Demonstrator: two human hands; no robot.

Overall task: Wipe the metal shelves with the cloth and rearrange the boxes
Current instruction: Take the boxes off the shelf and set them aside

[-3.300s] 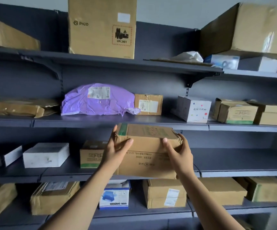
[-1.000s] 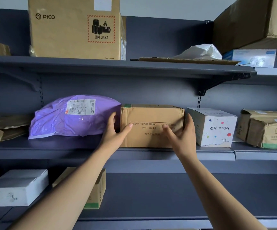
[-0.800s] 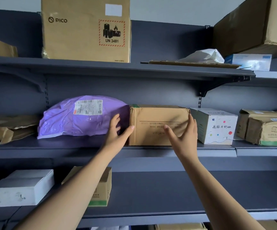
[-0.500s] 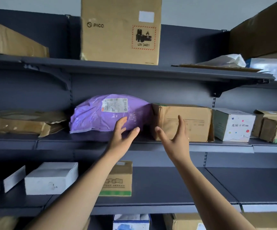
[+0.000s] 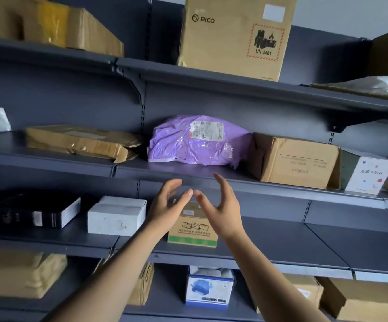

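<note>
At the far left a black box (image 5: 32, 214) lies on the lower shelf (image 5: 281, 242), with a white box (image 5: 116, 217) just beside it on the right. Above them, on the middle shelf (image 5: 281, 189), a flattened cardboard parcel (image 5: 81, 142) lies with its torn end near a purple parcel (image 5: 197, 141).

The left hand (image 5: 167, 205) is raised in front of the middle shelf's front edge. Its fingers (image 5: 173, 183) are spread and relaxed, gripping nothing. Behind both hands a small green-banded box (image 5: 192, 231) stands on the lower shelf (the palms hide part of its top), and a blue-and-white tissue box (image 5: 208, 287) sits on the shelf beneath. The right hand (image 5: 222, 210) mirrors the left, its fingers (image 5: 219, 180) open and loosely bent, holding nothing. The two thumb tips are close together, though I cannot tell whether they touch.

High above, a tall PICO box (image 5: 232, 36) stands upright on the top shelf (image 5: 211, 77). To the right of the purple parcel and up against it, the brown box (image 5: 297, 161) rests on the middle shelf, well apart from either hand. A white dotted box (image 5: 367, 175) stands just beside it on its right.
</note>
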